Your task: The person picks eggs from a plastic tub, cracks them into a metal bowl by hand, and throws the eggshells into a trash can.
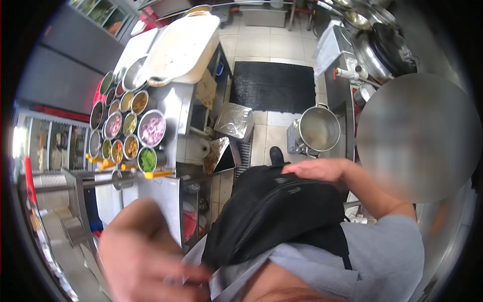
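Pale square floor tiles [292, 43] run along a narrow kitchen aisle between steel work surfaces. Nearest to the wearer is a black fabric bag [282, 216] with a zipped, curved top, lying against the front of a grey short-sleeved shirt [387, 246]. The right hand [317, 169] lies on its far edge, palm down and loosely flattened, seemingly to steady it against the body; whether the fingertips pinch any cloth cannot be told. The left hand [156, 272], badly blurred, is near the bag's near left corner and the collar; its grip cannot be made out.

Beyond the bag, a black boot [276, 156] shows, while the bag hides the floor beneath. Ahead and right of it, a two-handled steel pot [333, 121] of cloudy liquid narrows the passage. Farther beyond the bag lies a black rubber mat [274, 85], probably for footing. Left of the bag, round steel containers [160, 160] are grouped close, likely for easy reach, with sliced purple onion [152, 130] in one; past them sits a white rectangular tub [204, 60]. Whatever is close on the bag's right is blurred out.
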The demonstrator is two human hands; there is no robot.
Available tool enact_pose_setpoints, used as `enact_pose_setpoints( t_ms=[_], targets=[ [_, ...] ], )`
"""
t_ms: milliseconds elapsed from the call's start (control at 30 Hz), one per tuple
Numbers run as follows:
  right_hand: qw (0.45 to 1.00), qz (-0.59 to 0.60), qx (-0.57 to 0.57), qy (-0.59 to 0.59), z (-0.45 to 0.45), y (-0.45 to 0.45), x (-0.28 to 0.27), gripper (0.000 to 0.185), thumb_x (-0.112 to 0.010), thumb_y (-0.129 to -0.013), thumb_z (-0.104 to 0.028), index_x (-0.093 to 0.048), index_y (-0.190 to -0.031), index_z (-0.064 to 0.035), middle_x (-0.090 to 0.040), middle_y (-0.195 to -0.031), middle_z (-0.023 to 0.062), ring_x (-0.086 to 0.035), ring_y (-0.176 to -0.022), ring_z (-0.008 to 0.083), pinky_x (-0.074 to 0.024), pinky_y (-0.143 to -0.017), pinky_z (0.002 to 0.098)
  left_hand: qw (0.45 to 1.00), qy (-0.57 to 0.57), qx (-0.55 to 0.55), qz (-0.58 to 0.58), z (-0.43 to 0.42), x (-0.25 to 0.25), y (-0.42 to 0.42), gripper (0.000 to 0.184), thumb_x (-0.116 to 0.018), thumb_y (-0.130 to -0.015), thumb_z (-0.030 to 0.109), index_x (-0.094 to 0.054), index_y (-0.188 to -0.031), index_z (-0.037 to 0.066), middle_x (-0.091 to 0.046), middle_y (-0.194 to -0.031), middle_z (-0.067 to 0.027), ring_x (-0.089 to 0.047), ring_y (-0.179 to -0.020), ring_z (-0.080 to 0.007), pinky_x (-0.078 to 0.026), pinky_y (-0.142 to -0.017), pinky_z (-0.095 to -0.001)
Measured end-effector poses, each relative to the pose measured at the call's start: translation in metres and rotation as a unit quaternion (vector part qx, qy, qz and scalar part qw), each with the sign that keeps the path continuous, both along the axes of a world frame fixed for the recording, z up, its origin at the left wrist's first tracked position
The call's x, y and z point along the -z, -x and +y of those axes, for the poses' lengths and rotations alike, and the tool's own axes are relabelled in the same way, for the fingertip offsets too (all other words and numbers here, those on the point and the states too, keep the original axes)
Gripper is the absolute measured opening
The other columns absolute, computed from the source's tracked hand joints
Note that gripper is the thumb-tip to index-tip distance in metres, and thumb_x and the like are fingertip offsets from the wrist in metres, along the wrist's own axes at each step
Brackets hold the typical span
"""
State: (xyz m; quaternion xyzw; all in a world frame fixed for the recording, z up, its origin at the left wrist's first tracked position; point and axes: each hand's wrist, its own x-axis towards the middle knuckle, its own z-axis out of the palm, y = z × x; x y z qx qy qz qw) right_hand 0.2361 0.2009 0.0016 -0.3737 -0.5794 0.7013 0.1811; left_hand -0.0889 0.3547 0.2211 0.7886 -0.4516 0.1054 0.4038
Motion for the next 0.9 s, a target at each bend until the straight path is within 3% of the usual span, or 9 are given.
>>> enact_pose_setpoints(
  t_ms=[133, 200, 300, 333, 467, 567, 667, 767, 900],
  targets=[
    [0.996, 0.031, -0.073, -0.028, 0.084, -0.017, -0.048, 0.059, -0.037, -0.108, -0.053, -0.056, -0.131, -0.0026, -0.061, -0.128, 0.0154, -0.055, -0.123, 0.0259, -0.0394, -0.108, 0.037, 1.0, 0.013, -0.02, 0.016, 0.058, -0.008, -0.041, 0.028, -0.057, -0.101, 0.032, -0.067, -0.097, 0.006, -0.062, -0.083, -0.0088, -0.063, -0.08, -0.0253, -0.05, -0.078, -0.0463],
    [0.982, 0.06, -0.172, -0.058, 0.116, -0.029, -0.057, 0.063, -0.035, -0.106, -0.059, -0.056, -0.127, -0.0033, -0.061, -0.126, 0.0195, -0.057, -0.122, 0.0308, -0.0413, -0.106, 0.0412, 0.998, 0.033, -0.045, 0.029, 0.083, -0.008, -0.05, 0.029, -0.057, -0.101, 0.032, -0.067, -0.097, 0.006, -0.063, -0.083, -0.0088, -0.063, -0.08, -0.0253, -0.05, -0.077, -0.046],
    [0.971, 0.062, -0.227, -0.029, 0.155, -0.049, -0.067, 0.065, -0.042, -0.104, -0.058, -0.048, -0.136, -0.0013, -0.059, -0.127, 0.0221, -0.057, -0.121, 0.038, -0.0433, -0.103, 0.0432, 0.991, 0.075, -0.094, 0.055, 0.119, 0.011, -0.05, 0.03, -0.057, -0.101, 0.033, -0.067, -0.096, 0.006, -0.063, -0.083, -0.0088, -0.063, -0.079, -0.0252, -0.05, -0.076, -0.0455],
    [0.975, 0.054, -0.215, -0.022, 0.163, -0.054, -0.071, 0.069, -0.034, -0.104, -0.065, -0.055, -0.126, -0.0027, -0.061, -0.122, 0.0223, -0.057, -0.119, 0.038, -0.0432, -0.103, 0.0451, 0.988, 0.084, -0.113, 0.06, 0.125, 0.013, -0.05, 0.03, -0.057, -0.101, 0.034, -0.067, -0.096, 0.006, -0.063, -0.083, -0.0089, -0.063, -0.079, -0.0251, -0.05, -0.075, -0.0454],
    [0.97, 0.057, -0.235, -0.01, 0.214, -0.077, -0.051, 0.068, -0.036, -0.103, -0.064, -0.055, -0.127, -0.0032, -0.061, -0.122, 0.0228, -0.057, -0.12, 0.0378, -0.0435, -0.102, 0.0453, 0.977, 0.08, -0.189, 0.066, 0.159, 0.009, -0.046, 0.032, -0.057, -0.102, 0.035, -0.068, -0.095, 0.006, -0.063, -0.082, -0.0089, -0.063, -0.079, -0.025, -0.05, -0.074, -0.0448],
    [0.97, 0.052, -0.237, -0.032, 0.267, -0.093, -0.039, 0.059, -0.055, -0.102, -0.051, -0.049, -0.136, -0.003, -0.063, -0.122, 0.022, -0.061, -0.115, 0.0388, -0.0475, -0.096, 0.044, 0.97, 0.065, -0.222, 0.073, 0.195, 0.009, -0.048, 0.033, -0.057, -0.102, 0.036, -0.068, -0.094, 0.006, -0.063, -0.082, -0.009, -0.063, -0.078, -0.0249, -0.051, -0.073, -0.0443],
    [0.972, -0.019, -0.227, -0.066, 0.318, -0.102, -0.037, 0.059, -0.058, -0.1, -0.049, -0.049, -0.136, -0.0019, -0.065, -0.119, 0.0216, -0.063, -0.111, 0.0389, -0.049, -0.092, 0.0433, 0.962, 0.044, -0.259, 0.069, 0.231, 0.001, -0.049, 0.034, -0.057, -0.102, 0.037, -0.068, -0.093, 0.005, -0.063, -0.082, -0.009, -0.063, -0.077, -0.0248, -0.051, -0.072, -0.0439],
    [0.972, -0.004, -0.187, -0.145, 0.357, -0.117, -0.025, 0.06, -0.059, -0.099, -0.049, -0.049, -0.135, -0.0013, -0.065, -0.119, 0.0209, -0.064, -0.109, 0.0382, -0.0494, -0.092, 0.0427, 0.947, 0.001, -0.316, 0.058, 0.259, -0.017, -0.045, 0.036, -0.057, -0.102, 0.038, -0.068, -0.092, 0.005, -0.064, -0.082, -0.0091, -0.063, -0.077, -0.0247, -0.051, -0.07, -0.0434],
    [0.975, 0.002, -0.204, -0.093, 0.405, -0.136, -0.02, 0.053, -0.054, -0.102, -0.05, -0.053, -0.132, -0.0063, -0.067, -0.112, 0.0189, -0.065, -0.107, 0.0353, -0.0491, -0.091, 0.0434, 0.916, -0.036, -0.396, 0.055, 0.281, -0.027, -0.043, 0.037, -0.057, -0.102, 0.039, -0.068, -0.091, 0.005, -0.064, -0.082, -0.0092, -0.063, -0.076, -0.0246, -0.051, -0.069, -0.0428]
  ],
)
